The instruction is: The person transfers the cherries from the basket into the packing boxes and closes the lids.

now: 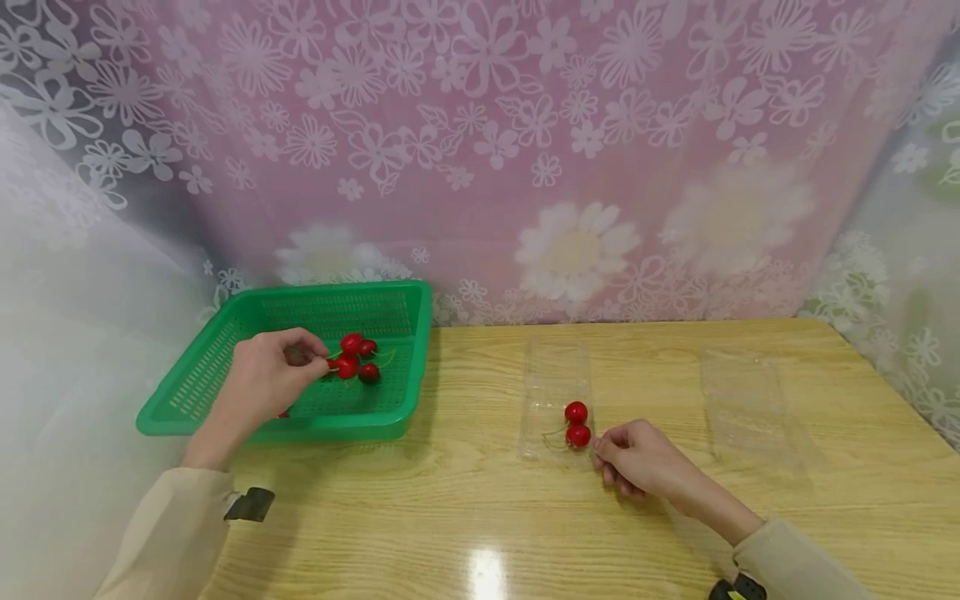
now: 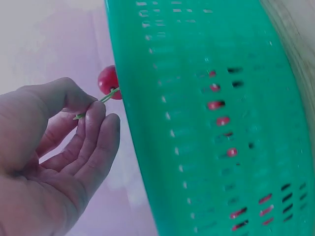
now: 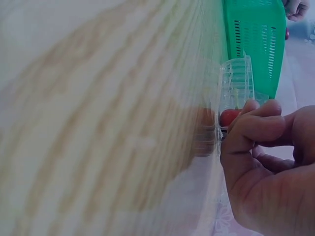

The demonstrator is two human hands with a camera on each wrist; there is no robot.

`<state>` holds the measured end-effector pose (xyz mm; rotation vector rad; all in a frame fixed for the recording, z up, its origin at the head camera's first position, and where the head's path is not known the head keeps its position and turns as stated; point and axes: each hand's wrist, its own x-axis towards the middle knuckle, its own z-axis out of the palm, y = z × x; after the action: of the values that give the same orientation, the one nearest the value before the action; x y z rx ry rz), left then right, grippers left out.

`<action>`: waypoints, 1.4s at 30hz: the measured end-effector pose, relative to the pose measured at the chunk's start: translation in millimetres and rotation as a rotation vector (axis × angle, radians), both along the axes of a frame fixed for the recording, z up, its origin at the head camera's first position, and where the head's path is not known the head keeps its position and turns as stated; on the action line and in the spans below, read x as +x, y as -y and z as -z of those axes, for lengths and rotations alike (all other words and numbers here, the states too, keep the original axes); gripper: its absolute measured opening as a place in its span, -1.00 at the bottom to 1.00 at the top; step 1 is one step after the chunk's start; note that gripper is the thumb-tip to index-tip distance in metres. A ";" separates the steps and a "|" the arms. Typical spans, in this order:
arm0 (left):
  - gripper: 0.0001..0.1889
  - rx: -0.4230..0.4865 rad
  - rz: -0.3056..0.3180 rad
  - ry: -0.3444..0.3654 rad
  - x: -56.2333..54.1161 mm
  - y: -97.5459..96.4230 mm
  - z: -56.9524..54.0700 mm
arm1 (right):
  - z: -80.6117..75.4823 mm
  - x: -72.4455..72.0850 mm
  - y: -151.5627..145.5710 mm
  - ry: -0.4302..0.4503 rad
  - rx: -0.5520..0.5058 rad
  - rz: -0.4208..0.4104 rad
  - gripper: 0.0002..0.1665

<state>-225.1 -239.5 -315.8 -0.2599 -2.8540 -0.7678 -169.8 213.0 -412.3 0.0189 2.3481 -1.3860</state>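
My left hand (image 1: pixel 273 375) is over the green plastic basket (image 1: pixel 420 367), pinching the green stem (image 2: pixel 107 96) of a red cherry (image 2: pixel 107 80) between thumb and fingertips. In the left wrist view that cherry shows just past the basket's rim. Other red cherries (image 1: pixel 368 373) lie together on the basket floor. Toward the middle of the table, two bright red cherries (image 1: pixel 577 412) with stems sit in a clear plastic box (image 1: pixel 553 385). My right hand (image 1: pixel 645 458) pinches the right edge of this box with thumb and curled fingers, close beside the cherries.
A second clear plastic box (image 1: pixel 742 392) lies farther right on the wooden table (image 1: pixel 450 508). Behind the table hangs a pink flowered curtain (image 1: pixel 465 200). A pale sheet (image 1: pixel 67 333) hangs along the left side, close to the basket.
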 end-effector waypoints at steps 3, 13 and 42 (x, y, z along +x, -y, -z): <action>-0.90 0.032 -0.002 -0.017 2.5 -6.6 -0.6 | -0.2 0.2 -0.2 0.001 -0.003 -0.003 -0.58; -0.89 0.105 0.023 -0.061 8.8 -24.0 -0.4 | -1.0 0.2 -1.5 -0.001 -0.019 -0.023 -0.58; -0.91 0.233 0.204 -0.046 19.4 -76.6 9.4 | -1.5 3.5 -1.0 0.000 -0.012 -0.052 -0.59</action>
<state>-205.7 -163.0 -325.2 -0.5330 -2.6897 -1.1074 -166.3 213.9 -410.8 -0.0453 2.3231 -1.3748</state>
